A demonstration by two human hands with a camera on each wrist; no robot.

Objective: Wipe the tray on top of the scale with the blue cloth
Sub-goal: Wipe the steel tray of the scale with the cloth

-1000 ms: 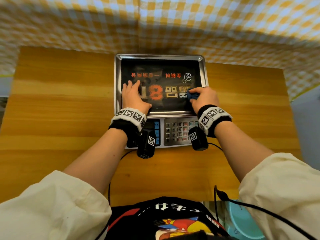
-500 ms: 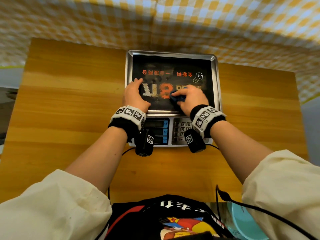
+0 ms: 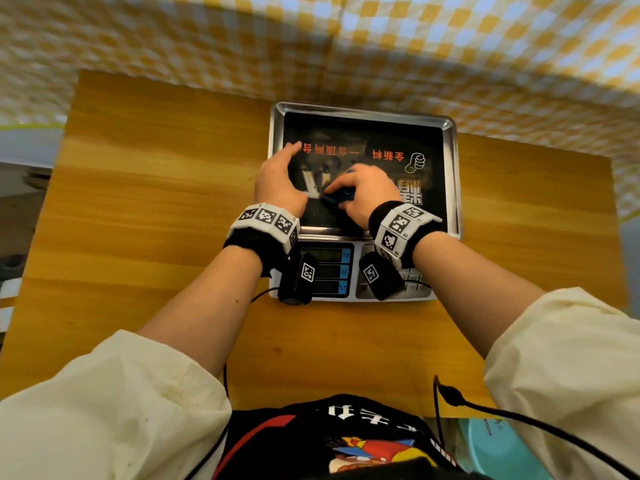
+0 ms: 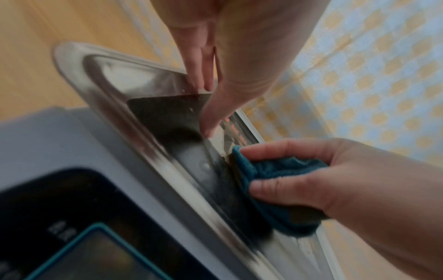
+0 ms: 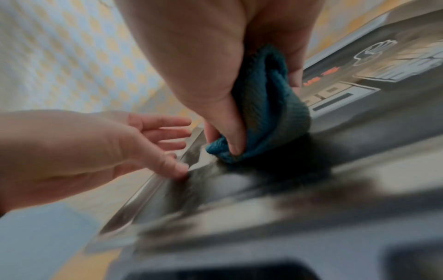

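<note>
A steel tray (image 3: 450,133) with a black printed sheet inside sits on a grey electronic scale (image 3: 349,271). My right hand (image 3: 363,192) grips a bunched blue cloth (image 3: 337,197) and presses it on the tray's near-left area; the cloth (image 4: 275,170) (image 5: 263,106) shows between thumb and fingers in both wrist views. My left hand (image 3: 277,178) lies flat with straight fingers on the tray's left side (image 4: 72,62), thumb (image 4: 210,121) on the sheet. Both hands (image 5: 153,136) are close together.
The scale stands on a wooden table (image 3: 156,202) against a yellow-and-white checked cloth wall (image 3: 346,39). The scale's display (image 3: 325,268) and keypad face me, partly hidden by my wrist cameras. A cable (image 3: 519,420) and a teal object (image 3: 498,448) are at the bottom right.
My right hand has slid the blue cloth leftward across the tray, from its right part to near my left hand. The left hand stays on the tray's left side.
</note>
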